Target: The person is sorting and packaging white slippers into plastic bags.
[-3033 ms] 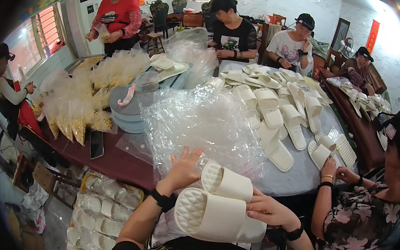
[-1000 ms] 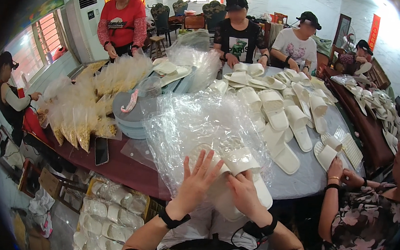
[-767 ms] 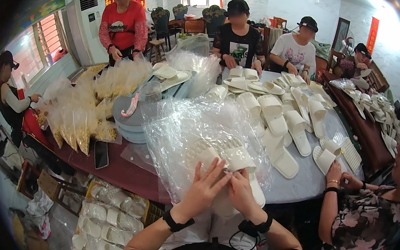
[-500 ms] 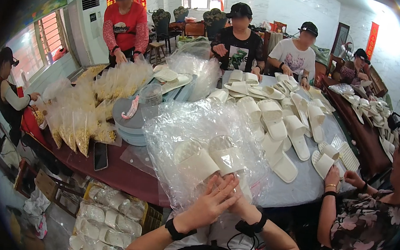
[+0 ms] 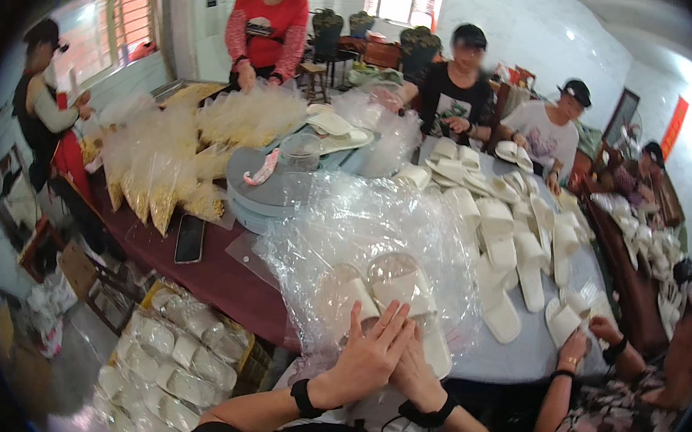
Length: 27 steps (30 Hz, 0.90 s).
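1. Barred window [image 5: 132, 16] in the left wall.
2. Bagged slippers [image 5: 173, 366] packed low beside the table.
3. Maroon cloth [image 5: 223, 283], bearing a phone [image 5: 190, 239].
4. White slipper pair [image 5: 404, 287] at the table's near edge, under or within clear plastic [image 5: 337, 223].
5. Left hand [image 5: 362, 355], fingers spread, on the slippers; right hand [image 5: 418, 377] against it, grip unclear.
6. Grey cover [image 5: 516, 357], heaped with loose slippers [image 5: 494, 230].

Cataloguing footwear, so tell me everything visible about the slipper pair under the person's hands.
The slipper pair is off-white, foam or plastic by its look, each with a rounded far end and a broad band. They lie side by side, far ends away from the person, clear film over at least those ends. The left hand and right hand lie on them, partly hiding them.
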{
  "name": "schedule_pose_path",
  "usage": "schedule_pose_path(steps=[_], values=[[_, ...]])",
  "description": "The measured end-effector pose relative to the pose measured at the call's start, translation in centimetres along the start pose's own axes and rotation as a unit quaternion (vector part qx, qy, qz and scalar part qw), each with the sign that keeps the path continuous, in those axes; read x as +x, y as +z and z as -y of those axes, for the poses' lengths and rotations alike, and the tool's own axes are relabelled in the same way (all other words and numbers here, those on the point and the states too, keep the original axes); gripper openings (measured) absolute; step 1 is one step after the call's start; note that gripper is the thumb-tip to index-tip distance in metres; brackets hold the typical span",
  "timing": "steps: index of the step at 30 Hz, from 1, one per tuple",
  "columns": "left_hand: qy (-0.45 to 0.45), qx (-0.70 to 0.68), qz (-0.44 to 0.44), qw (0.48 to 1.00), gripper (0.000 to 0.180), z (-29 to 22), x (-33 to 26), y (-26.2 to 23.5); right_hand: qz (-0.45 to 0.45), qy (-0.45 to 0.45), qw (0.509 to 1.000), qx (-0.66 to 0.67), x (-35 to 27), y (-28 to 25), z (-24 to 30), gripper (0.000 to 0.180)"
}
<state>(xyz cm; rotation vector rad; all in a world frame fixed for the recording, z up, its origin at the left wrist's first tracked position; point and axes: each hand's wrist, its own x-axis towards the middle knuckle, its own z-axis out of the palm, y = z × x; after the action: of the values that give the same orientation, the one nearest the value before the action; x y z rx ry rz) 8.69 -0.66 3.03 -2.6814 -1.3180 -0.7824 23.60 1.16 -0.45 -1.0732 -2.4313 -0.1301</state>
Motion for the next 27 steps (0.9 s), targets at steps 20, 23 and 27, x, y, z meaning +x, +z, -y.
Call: schedule_pose_path(steps=[20,23,27], values=[[0.029,0.014,-0.041,0.999,0.036,0.0,2.1,2.1,0.150,0.057,0.964,0.214,-3.0,1.9,-0.7,0.063],[0.106,-0.053,-0.054,0.991,0.033,-0.7,1.3,2.8,0.128,0.114,0.946,0.274,-2.8,2.0,-0.8,0.060],[0.178,-0.136,-0.056,0.973,0.038,-1.4,0.0,1.1,0.040,0.211,0.892,0.397,-2.0,4.3,-1.9,0.050]])
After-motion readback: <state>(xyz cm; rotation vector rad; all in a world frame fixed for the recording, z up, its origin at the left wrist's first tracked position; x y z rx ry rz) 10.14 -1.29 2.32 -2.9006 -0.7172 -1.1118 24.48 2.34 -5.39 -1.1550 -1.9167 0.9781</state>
